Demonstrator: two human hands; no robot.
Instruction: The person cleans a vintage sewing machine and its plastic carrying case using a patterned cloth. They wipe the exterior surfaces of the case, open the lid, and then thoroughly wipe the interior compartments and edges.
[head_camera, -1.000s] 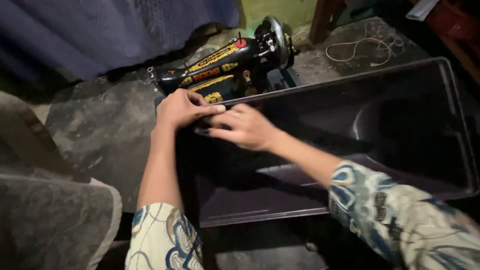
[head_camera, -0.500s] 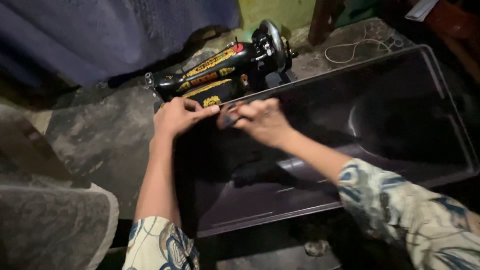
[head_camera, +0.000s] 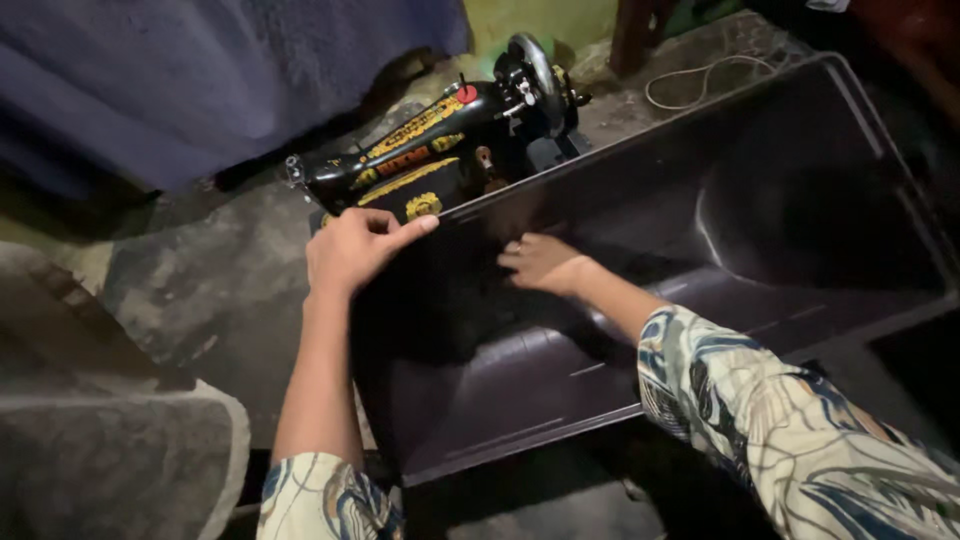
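Down on the floor, head view: a large dark plastic cover (head_camera: 700, 250) lies open side up on the rough grey floor (head_camera: 200, 260), its hollow facing the camera.
Cover position: its far long rim runs just in front of a black sewing machine (head_camera: 430, 150) with gold ornament, which stands behind it, close to the left end of that rim.
Left hand: the left hand (head_camera: 355, 250) sits at the far left corner of the cover, fingers curled over the rim and thumb stretched out along the edge, so it grips the rim there.
Right hand: the right hand (head_camera: 540, 262) reaches down inside the hollow, palm low against the dark inner wall; its fingers (head_camera: 515, 250) are loosely spread and point toward the left hand. Whether they pinch anything cannot be told, since the wall there is in deep shadow.
Hands apart: a short stretch of dark wall lies between the two hands.
Sleeves: both forearms come out of patterned blue and cream sleeves (head_camera: 760, 420).
Around: a blue cloth (head_camera: 200, 70) hangs behind the machine, a pale cord (head_camera: 700, 80) lies looped on the floor beyond the cover, and a grey cushion (head_camera: 110, 460) fills the lower left.
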